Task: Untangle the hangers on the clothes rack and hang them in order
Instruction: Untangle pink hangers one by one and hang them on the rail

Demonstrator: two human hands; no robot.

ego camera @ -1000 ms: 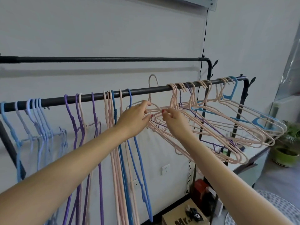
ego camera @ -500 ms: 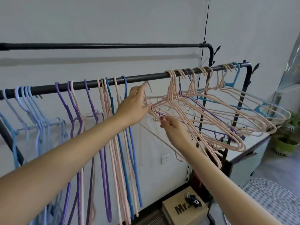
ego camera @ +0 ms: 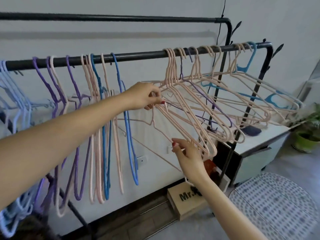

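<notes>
A black rack rail (ego camera: 138,55) carries many thin hangers. On its left part purple, pink and blue hangers (ego camera: 103,118) hang straight down in a row. On its right part a tangled bunch of pink hangers (ego camera: 195,108), mixed with purple and blue ones, lies slanted toward the right. My left hand (ego camera: 145,97) pinches the pink wires at the left end of that bunch. Lower down, my right hand (ego camera: 188,151) pinches the arm of a pink hanger (ego camera: 161,130) that is off the rail.
A second, higher black rail (ego camera: 110,17) runs behind. A cardboard box (ego camera: 188,200) stands on the floor under the rack. A white cabinet (ego camera: 259,144), a potted plant (ego camera: 306,134) and a patterned round mat (ego camera: 273,210) are at the right.
One pink hanger has come off the rail and dropped below the bunch. My right hand moved down and right along it. My left hand lowered to the bunch's left end.
</notes>
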